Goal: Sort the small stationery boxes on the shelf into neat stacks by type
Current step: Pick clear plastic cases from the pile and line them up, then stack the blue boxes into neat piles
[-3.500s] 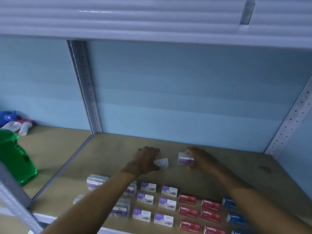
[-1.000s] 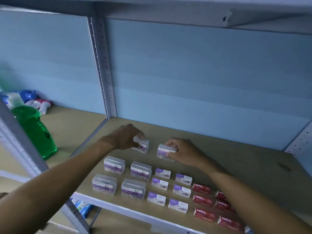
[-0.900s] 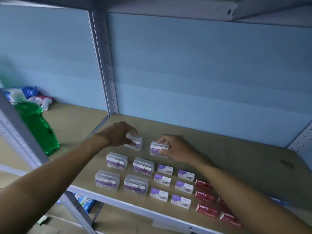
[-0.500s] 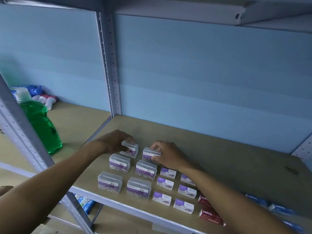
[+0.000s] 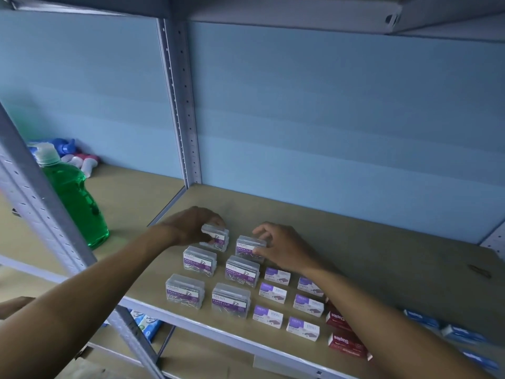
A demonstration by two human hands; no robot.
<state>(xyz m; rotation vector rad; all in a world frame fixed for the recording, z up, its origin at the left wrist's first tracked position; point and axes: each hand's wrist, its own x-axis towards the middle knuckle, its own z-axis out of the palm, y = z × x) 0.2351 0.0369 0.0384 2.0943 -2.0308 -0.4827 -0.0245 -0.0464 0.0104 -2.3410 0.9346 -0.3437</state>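
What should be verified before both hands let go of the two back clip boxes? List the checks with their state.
1. Left hand grips the left back box: ok.
2. Left back box flat on the shelf: not ok, it looks tilted.
3. Right hand holds the right back box: ok.
4. Right back box in line with the clip box in front of it: ok, roughly.
5. Right back box fully set down: cannot tell.
6. Staples boxes apart from the clip boxes: ok.
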